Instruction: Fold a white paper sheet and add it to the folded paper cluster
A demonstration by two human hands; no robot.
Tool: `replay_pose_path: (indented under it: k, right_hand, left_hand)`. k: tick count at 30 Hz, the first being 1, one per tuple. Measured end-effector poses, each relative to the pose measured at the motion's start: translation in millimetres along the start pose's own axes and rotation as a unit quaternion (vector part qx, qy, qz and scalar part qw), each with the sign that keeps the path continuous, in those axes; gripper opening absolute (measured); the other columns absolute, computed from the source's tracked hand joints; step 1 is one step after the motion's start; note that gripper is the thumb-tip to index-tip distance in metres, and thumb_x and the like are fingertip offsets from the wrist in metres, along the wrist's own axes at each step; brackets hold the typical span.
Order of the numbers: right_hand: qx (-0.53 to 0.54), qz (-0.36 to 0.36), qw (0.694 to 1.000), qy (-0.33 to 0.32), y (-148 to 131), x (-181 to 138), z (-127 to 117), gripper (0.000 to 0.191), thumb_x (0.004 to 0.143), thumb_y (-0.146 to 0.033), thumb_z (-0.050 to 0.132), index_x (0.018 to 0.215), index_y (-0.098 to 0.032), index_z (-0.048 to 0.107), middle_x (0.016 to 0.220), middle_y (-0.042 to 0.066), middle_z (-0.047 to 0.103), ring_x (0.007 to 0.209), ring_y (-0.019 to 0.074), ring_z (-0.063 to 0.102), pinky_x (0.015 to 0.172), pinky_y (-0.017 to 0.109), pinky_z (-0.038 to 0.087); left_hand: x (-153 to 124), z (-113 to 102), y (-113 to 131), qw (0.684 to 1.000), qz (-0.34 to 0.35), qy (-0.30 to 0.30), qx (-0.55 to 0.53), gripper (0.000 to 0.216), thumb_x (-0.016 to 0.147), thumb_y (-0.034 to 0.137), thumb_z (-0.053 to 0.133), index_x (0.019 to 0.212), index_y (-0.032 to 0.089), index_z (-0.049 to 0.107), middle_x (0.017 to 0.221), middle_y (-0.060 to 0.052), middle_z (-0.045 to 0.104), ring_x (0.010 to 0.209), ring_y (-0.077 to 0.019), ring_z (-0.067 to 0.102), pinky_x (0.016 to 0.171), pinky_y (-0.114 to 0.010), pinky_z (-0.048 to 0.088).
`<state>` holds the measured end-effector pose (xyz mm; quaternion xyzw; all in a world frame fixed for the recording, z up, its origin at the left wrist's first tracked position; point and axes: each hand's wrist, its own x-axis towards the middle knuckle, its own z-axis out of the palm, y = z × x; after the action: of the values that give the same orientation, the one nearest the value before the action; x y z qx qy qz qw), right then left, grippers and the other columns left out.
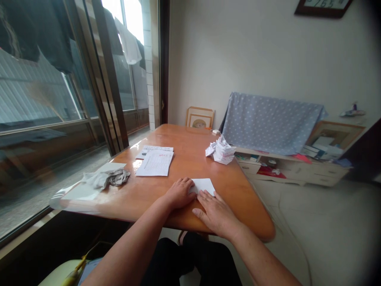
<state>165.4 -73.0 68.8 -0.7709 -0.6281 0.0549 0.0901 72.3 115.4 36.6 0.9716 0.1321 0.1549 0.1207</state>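
Note:
A white sheet of paper (204, 184), with a pointed right corner as if folded, lies flat near the front edge of the wooden table. My left hand (180, 193) rests at its left side, fingers curled together and thumb against the paper, gripping that edge. Across the paper's lower right part lies my right hand (214, 210), fingers stretched flat and thumb spread away. The fingers of both hands cover parts of the paper's near and left edges.
Printed sheets (154, 163) lie left of centre on the table (190, 145). A stack of folded paper pieces (223, 151) stands toward the right edge. A crumpled grey cloth (108, 178) is at the left, near the window. Beyond the table, a spotted blue cloth (268, 123) drapes over something.

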Motion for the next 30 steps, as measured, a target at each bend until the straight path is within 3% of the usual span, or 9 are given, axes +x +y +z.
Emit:
replay_pose_path:
  k: [16, 22, 30]
  right_hand:
    - [-0.077, 0.097, 0.991, 0.046, 35, -23, 3, 0.073, 0.099, -0.063, 0.030, 0.148, -0.012, 0.048, 0.152, 0.014, 0.047, 0.146, 0.0309, 0.034, 0.121, 0.053, 0.008]
    - [-0.099, 0.105, 0.988, 0.049, 25, -18, 3, 0.076, 0.098, -0.065, 0.030, 0.143, -0.007, 0.053, 0.149, 0.022, 0.048, 0.145, 0.0330, 0.035, 0.120, 0.054, 0.005]
    - [-0.093, 0.079, 0.991, 0.046, -1, -6, 4, 0.080, 0.097, -0.068, 0.029, 0.141, -0.006, 0.055, 0.148, 0.023, 0.050, 0.143, 0.0328, 0.039, 0.121, 0.051, 0.007]
  left_hand:
    - [0, 0, -2, 1.000, 0.001, -0.009, -0.019, 0.029, 0.087, 0.033, 0.057, 0.113, 0.021, 0.059, 0.121, -0.011, 0.059, 0.108, -0.0258, 0.057, 0.101, -0.039, 0.044]
    - [2, -2, -2, 1.000, 0.004, -0.015, -0.022, 0.029, 0.086, 0.031, 0.058, 0.113, 0.020, 0.060, 0.119, -0.011, 0.061, 0.108, -0.0261, 0.058, 0.099, -0.039, 0.046]
    - [6, -6, -6, 0.999, 0.029, -0.034, -0.031, 0.029, 0.088, 0.012, 0.048, 0.112, 0.014, 0.063, 0.118, -0.012, 0.064, 0.109, -0.0234, 0.059, 0.102, -0.036, 0.044]
